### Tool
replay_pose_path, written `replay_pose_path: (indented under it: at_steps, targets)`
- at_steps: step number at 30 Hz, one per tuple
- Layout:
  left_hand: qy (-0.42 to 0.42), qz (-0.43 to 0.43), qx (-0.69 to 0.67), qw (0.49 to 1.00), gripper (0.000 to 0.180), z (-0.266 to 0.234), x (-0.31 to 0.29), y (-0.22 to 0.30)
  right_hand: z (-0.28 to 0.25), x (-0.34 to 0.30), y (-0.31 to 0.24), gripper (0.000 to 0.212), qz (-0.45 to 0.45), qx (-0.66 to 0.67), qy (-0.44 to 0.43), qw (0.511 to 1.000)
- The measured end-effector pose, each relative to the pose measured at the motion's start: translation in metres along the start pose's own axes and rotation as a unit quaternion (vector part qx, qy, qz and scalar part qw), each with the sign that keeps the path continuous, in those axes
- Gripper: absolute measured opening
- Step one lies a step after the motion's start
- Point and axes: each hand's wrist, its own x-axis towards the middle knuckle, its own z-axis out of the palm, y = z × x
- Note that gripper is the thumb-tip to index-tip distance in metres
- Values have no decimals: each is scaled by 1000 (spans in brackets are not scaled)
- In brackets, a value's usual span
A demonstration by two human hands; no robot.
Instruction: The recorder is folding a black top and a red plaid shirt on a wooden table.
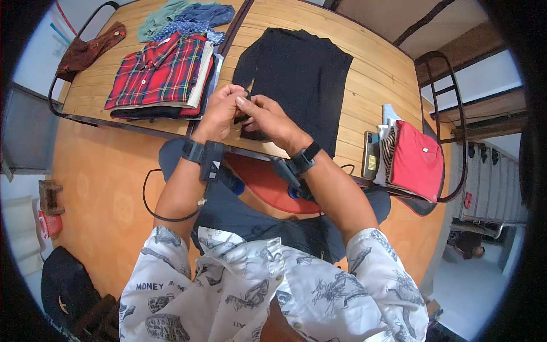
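My left hand and my right hand meet over the near left part of a black garment. The garment lies spread flat on the wooden table, and its exact kind is not clear. Both hands are closed, thumbs and fingertips together, around a small dark object with a thin pointed tip. Fingers cover most of it, so I cannot tell its kind. Left of my hands, a red plaid shirt tops a stack of folded clothes.
Loose green and blue clothes lie at the far left, near a dark red patterned cloth on the metal rail. At right are a phone and a folded pile topped by a red shirt. A red stool seat shows below the table edge.
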Motion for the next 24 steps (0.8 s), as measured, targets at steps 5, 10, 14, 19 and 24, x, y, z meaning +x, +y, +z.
replay_pose_path:
  at_steps: [5,10,14,19,24]
  targets:
    - [-60,-37,-44,997,9,-1,7,2,-15,2,5,50,-33,-182,33,982]
    - [-65,-32,-28,997,10,2,12,-4,-1,-15,-14,35,-149,-364,162,905]
    - [-100,-17,-97,990,15,6,15,1,-8,-5,-16,29,-218,-338,196,894]
    - [10,23,-95,995,19,11,10,8,-49,27,-50,22,-232,-362,211,878]
    - [79,92,399,909,44,-25,13,-57,-80,47,-134,22,-142,-155,169,963]
